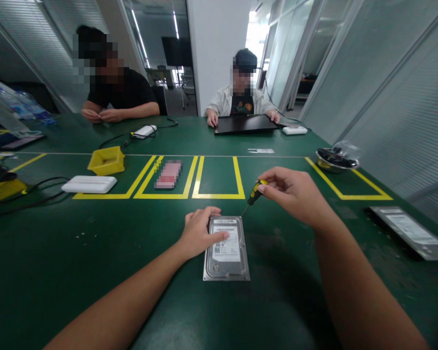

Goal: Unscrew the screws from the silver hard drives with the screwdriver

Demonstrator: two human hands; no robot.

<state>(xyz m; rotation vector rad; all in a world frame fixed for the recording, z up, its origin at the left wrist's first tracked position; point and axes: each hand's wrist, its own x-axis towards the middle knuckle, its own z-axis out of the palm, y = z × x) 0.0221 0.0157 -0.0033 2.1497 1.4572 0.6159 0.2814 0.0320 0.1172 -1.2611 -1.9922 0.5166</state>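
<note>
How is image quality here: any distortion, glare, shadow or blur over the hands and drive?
Head view: wide-angle bending curves the table edges; left hand, right hand, screwdriver and hard drive are sharp; soft shadow right of the drive; bright doorway behind is blown out; faces are pixelated.

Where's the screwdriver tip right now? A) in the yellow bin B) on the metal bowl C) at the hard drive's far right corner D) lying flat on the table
C: the right hand holds the screwdriver tilted, tip at the far right corner of the hard drive, which the left hand steadies.
</note>
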